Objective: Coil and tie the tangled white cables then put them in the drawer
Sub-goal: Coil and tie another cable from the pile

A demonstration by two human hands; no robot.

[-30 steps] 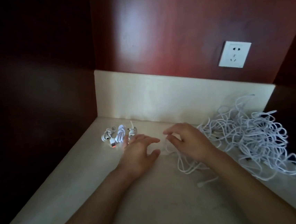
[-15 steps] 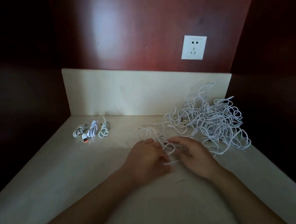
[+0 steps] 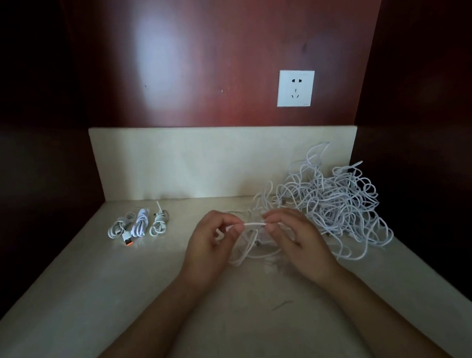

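Note:
A big tangle of white cables (image 3: 335, 201) lies at the back right of the pale counter (image 3: 125, 299). One white cable (image 3: 255, 223) is stretched between my hands just above the counter, its loops hanging beneath. My left hand (image 3: 209, 246) pinches one end of that stretch and my right hand (image 3: 295, 236) pinches the other. Three tied white coils (image 3: 138, 227) lie at the back left, one with an orange-tipped plug (image 3: 128, 241). No drawer is in view.
A pale backsplash (image 3: 199, 165) runs along the back below a red-brown wall with a white socket (image 3: 295, 88). Dark panels close in both sides of the counter.
My left hand left the tied coils and came over to the cable by my right hand. Both hands lifted a short stretch of cable between them. The view swung right.

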